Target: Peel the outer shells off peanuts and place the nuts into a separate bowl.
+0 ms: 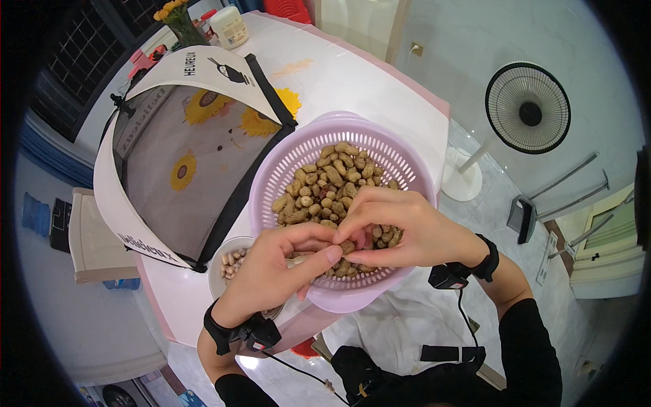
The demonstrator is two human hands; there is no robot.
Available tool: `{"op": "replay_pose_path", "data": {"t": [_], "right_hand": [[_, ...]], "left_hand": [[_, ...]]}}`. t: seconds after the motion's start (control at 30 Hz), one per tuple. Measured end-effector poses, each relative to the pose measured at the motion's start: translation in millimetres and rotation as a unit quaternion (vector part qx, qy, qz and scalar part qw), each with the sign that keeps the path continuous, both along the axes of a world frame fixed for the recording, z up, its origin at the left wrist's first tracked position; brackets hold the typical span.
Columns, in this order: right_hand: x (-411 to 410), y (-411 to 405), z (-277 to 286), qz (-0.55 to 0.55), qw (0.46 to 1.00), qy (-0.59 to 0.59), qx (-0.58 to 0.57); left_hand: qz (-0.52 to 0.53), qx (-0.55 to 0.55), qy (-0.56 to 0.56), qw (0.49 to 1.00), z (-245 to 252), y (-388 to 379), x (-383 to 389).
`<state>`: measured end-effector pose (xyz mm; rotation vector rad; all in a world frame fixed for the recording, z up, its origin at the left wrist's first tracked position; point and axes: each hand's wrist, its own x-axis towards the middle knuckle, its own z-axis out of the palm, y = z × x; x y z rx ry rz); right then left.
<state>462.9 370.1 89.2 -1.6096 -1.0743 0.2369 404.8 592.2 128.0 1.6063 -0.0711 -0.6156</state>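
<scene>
Both hands meet over the near side of a lilac plastic colander [264, 168] heaped with unshelled peanuts [333, 175]. Between my fingertips is one brown peanut in its shell [348, 248]. My left hand [285, 267] pinches it from the left with thumb and forefinger. From the other side, my right hand [402, 231] grips it with its fingers and thumb. Partly behind my left hand and wrist stands a white bowl [215, 259] with pale shelled peanut kernels [233, 264] in it. My hands hide part of the peanuts below them.
A mesh food cover [203, 168] with a white printed border stands left of the colander on the white-topped table [346, 76]. Behind it are a white jar [229, 28] and a vase of orange flowers [185, 28]. A pedestal fan [529, 112] stands right. Cables hang from both wrist straps.
</scene>
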Motion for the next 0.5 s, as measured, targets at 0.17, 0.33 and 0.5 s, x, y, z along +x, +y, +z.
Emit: {"op": "replay_pose_path", "data": {"t": [0.17,0.33,0.5], "right_hand": [[-0.1,0.5,-3.0,0.002,1.000,0.011,0.017],[-0.4,0.1,-3.5,0.006,1.000,0.004,0.022],[-2.9,-0.6,-0.3,0.002,1.000,-0.017,-0.008]], "left_hand": [[-0.004,-0.003,-0.002,1.000,-1.0,-0.3,0.0],[-0.012,-0.004,0.002,1.000,-1.5,0.3,0.6],[-0.028,0.034,-0.016,0.999,-2.3,1.4,0.6]]}}
